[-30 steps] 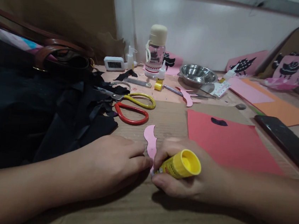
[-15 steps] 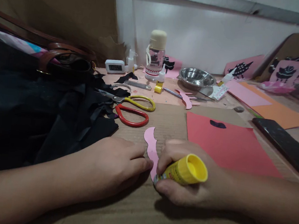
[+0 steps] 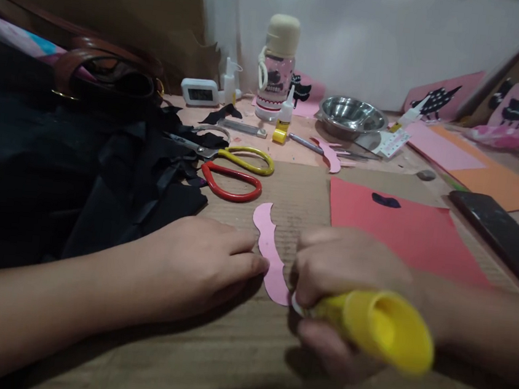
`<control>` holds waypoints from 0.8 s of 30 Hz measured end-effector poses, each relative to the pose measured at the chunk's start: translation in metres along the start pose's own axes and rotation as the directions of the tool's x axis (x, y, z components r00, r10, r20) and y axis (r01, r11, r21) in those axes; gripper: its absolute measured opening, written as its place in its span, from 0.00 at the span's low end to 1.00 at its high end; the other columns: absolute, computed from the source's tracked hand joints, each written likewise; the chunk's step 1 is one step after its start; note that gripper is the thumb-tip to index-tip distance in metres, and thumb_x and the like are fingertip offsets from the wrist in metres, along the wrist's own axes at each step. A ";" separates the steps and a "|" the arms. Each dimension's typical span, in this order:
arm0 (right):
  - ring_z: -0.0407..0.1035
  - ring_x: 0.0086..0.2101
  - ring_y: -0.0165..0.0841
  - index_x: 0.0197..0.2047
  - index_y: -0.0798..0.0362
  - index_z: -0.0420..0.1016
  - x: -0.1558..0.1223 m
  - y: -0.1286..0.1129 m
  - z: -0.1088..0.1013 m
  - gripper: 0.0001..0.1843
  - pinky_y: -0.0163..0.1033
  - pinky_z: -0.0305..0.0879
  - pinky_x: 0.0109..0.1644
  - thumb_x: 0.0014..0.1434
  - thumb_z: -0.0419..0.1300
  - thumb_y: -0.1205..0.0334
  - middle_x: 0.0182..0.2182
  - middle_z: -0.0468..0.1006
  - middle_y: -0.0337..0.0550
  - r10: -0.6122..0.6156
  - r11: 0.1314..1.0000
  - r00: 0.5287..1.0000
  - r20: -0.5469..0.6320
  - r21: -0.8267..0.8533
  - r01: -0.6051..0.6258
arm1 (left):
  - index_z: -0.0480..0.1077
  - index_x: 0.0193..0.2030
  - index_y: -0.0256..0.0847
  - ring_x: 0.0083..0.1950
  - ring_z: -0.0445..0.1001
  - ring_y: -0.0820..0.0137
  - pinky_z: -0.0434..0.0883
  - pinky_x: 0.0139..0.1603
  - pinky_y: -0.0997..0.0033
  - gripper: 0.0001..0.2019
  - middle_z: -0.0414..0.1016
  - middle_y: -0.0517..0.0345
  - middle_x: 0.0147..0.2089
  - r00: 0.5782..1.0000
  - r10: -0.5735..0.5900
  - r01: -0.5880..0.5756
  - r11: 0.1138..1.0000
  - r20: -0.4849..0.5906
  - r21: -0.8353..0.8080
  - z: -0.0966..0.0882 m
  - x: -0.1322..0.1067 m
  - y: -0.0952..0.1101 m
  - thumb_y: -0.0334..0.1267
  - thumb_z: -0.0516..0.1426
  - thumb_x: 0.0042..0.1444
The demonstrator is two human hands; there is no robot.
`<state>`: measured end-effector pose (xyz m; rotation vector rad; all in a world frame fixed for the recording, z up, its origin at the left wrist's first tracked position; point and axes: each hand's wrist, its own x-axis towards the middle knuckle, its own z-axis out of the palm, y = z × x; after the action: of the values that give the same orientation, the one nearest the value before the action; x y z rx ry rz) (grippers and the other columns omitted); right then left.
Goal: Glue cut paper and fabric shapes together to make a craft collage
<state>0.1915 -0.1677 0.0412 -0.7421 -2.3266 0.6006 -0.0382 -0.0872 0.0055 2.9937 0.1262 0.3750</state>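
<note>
A wavy-edged pink paper cutout [image 3: 273, 267] lies flat on the brown cardboard [image 3: 206, 350]. My left hand [image 3: 205, 266] rests beside it, fingers together and curled, holding the strip down at its left edge with a fingertip; the thumb is hidden. Wrapped round a yellow glue stick [image 3: 384, 328], my right hand [image 3: 348, 278] is closed. The glue stick's yellow end points toward me, and its pale tip is by the strip's lower right end. Whether that tip touches the paper I cannot tell.
Scissors with yellow and red handles [image 3: 235, 183] lie beyond my left hand, near black scraps [image 3: 147, 201]. Red paper [image 3: 403, 234] and a phone [image 3: 505, 236] are at the right. Farther back stand a bottle [image 3: 277, 66], a small glue bottle [image 3: 283, 119] and a metal bowl [image 3: 353, 118].
My right hand with the glue stick has moved right, off the strip's lower end, which now shows more fully. The left hand keeps its place on the paper. The camera view has shifted slightly.
</note>
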 end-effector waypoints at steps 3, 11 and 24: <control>0.65 0.25 0.27 0.31 0.49 0.67 -0.001 0.001 0.001 0.10 0.34 0.62 0.29 0.63 0.63 0.63 0.25 0.71 0.34 0.206 0.964 0.961 -0.183 0.204 -0.168 | 0.72 0.43 0.43 0.33 0.69 0.65 0.59 0.30 0.66 0.12 0.73 0.57 0.37 0.998 -0.023 0.025 0.999 0.055 -0.022 -0.001 -0.001 -0.001 0.34 0.48 0.73; 0.66 0.30 0.31 0.34 0.51 0.72 -0.009 0.020 0.023 0.14 0.37 0.62 0.36 0.63 0.67 0.52 0.28 0.77 0.37 0.016 1.000 1.000 -0.021 -0.007 -0.016 | 0.69 0.38 0.43 0.27 0.61 0.66 0.54 0.26 0.63 0.12 0.66 0.61 0.31 0.999 0.022 -0.022 1.000 -0.046 -0.005 0.000 0.000 0.000 0.33 0.49 0.72; 0.59 0.22 0.27 0.25 0.48 0.59 -0.009 -0.022 0.003 0.17 0.49 0.70 0.57 0.61 0.61 0.59 0.19 0.59 0.27 0.359 0.728 0.880 0.310 0.497 -0.472 | 0.73 0.49 0.39 0.35 0.74 0.64 0.68 0.31 0.67 0.10 0.76 0.55 0.37 0.987 -0.074 0.087 0.993 -0.145 0.081 0.003 0.004 -0.008 0.35 0.50 0.71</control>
<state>0.1876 -0.1900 0.0484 -0.9497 -1.9636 1.5503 -0.0337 -0.0789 0.0023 3.0333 0.2834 0.5873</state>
